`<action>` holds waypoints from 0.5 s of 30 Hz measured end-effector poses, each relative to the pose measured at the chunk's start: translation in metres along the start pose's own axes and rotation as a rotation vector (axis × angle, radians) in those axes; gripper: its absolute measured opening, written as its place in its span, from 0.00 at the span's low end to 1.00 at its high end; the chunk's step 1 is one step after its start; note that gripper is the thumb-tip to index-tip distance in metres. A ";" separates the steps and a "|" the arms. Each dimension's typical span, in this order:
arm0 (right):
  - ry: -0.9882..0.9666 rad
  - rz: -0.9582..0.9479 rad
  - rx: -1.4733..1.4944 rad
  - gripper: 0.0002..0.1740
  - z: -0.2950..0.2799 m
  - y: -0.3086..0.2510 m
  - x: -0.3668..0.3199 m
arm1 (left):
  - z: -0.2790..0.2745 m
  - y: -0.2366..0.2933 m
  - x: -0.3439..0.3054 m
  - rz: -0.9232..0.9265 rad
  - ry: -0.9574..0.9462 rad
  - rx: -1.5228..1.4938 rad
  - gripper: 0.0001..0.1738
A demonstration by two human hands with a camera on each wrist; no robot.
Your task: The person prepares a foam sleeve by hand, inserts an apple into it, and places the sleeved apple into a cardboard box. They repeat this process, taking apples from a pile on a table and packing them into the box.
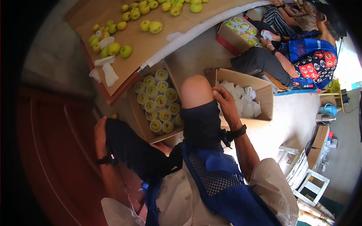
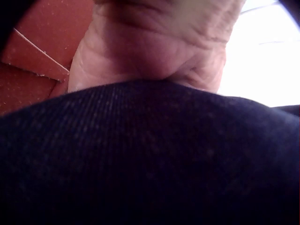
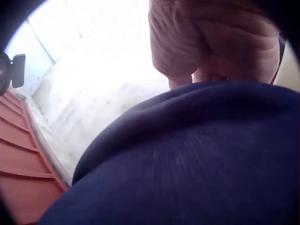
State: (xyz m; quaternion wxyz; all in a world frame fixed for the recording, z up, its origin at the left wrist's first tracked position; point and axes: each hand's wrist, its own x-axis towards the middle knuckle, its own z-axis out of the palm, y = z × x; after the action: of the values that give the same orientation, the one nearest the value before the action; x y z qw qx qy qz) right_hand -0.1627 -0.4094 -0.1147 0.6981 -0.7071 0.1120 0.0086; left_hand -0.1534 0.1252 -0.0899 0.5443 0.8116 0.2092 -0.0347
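My left hand (image 1: 100,130) rests against the outer side of the left knee, over dark trousers (image 1: 126,143). In the left wrist view the heel of that hand (image 2: 150,51) shows above the dark cloth, which hides the fingers. Beside the bare right knee (image 1: 197,92) is my right hand (image 1: 225,101), its fingers loosely bent and fingertips right at the knee's side. The right wrist view shows its palm (image 3: 215,42) behind dark cloth. Between the knees stands a cardboard box (image 1: 139,117) of yellow-green apples (image 1: 160,100) in white foam sleeves.
Right of the knee, another carton (image 1: 266,101) holds white foam nets (image 1: 247,107). Loose apples (image 1: 155,27) lie on a cardboard-covered table (image 1: 139,45) ahead. A seated person (image 1: 313,64) handles a white foam net (image 1: 266,35) near a third apple box (image 1: 228,41). A white stool (image 1: 313,184) stands behind right.
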 end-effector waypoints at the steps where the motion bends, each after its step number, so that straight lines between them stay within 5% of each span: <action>1: -0.006 -0.029 -0.021 0.16 -0.003 0.004 -0.004 | 0.000 0.001 0.000 0.002 -0.002 -0.002 0.20; 15: -0.024 -0.074 0.006 0.17 -0.001 -0.003 0.011 | -0.006 -0.002 -0.007 0.043 0.015 0.027 0.20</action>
State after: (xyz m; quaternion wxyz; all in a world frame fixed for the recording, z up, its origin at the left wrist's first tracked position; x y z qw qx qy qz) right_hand -0.1517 -0.4121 -0.1135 0.7014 -0.7085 0.0774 -0.0093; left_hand -0.1621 0.1293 -0.0875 0.5323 0.8235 0.1952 -0.0199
